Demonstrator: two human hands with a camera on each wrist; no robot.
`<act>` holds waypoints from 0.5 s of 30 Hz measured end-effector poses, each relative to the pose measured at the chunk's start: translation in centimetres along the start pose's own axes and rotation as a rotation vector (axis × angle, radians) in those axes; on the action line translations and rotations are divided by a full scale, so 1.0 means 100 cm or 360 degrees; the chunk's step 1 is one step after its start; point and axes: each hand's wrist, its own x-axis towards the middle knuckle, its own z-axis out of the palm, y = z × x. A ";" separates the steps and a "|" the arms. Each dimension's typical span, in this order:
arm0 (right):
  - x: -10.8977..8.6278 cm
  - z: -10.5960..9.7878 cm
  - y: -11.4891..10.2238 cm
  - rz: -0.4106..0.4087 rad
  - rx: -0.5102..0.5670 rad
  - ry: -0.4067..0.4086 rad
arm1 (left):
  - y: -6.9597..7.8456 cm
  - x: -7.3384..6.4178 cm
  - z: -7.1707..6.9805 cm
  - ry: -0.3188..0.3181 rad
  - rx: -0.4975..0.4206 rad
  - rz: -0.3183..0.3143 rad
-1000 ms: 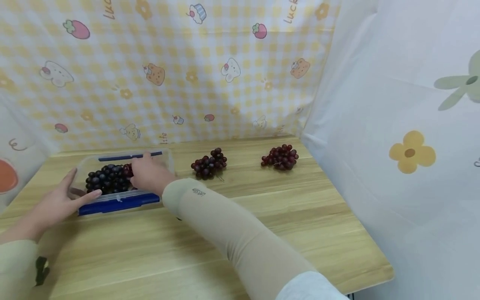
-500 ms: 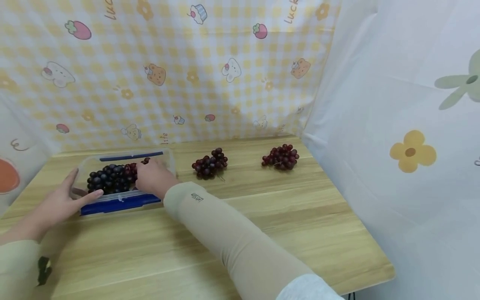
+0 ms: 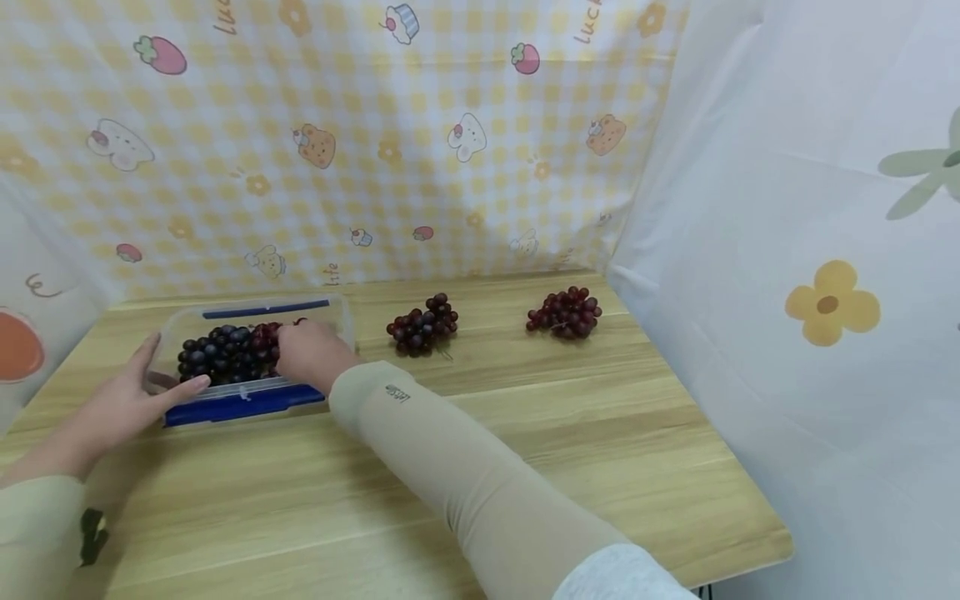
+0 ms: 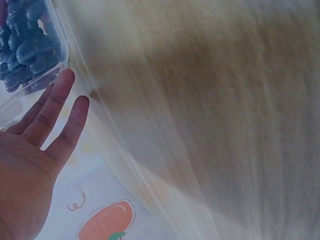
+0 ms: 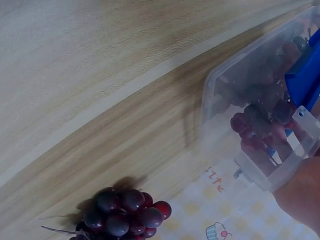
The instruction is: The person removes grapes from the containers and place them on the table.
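Note:
A clear plastic box (image 3: pixel 347 321) with blue clips stands on the left part of the table, dark grapes (image 3: pixel 217 354) filling its left side. My left hand (image 3: pixel 123 404) is at its left end, fingers spread and nearly straight, thumb along the front rim. In the left wrist view the fingertips (image 4: pixel 65 80) touch the box's corner. My right hand (image 3: pixel 311 352) reaches into the right side of the box and holds a bunch of red grapes (image 3: pixel 264 337). Through the cloudy wall in the right wrist view, its fingers (image 5: pixel 253 146) show against the grapes (image 5: pixel 241 122); the palm hides the rest.
Two more bunches of red grapes lie on the wooden table (image 3: pixel 600 467): one bunch (image 3: pixel 423 329) just right of the box, another bunch (image 3: pixel 566 314) near the back right corner. A checked cloth (image 3: pixel 405 192) hangs behind the table, and a white cloth (image 3: pixel 750 208) at the right.
My right hand has shifted slightly right inside the box, and more of the red grapes show beside it. The left hand stays at the box's left end.

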 end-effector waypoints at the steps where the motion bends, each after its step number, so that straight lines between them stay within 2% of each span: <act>1: 0.000 0.001 0.000 -0.0007 0.0009 0.0000 | 0.000 0.000 0.000 0.0001 -0.0006 -0.0001; 10: 0.002 0.005 0.004 -0.0104 0.0192 0.0040 | -0.004 0.000 0.002 -0.0008 -0.0051 -0.0012; 15: 0.002 0.005 0.009 -0.0207 0.0165 0.0058 | -0.003 0.000 0.001 -0.0019 -0.0051 -0.0027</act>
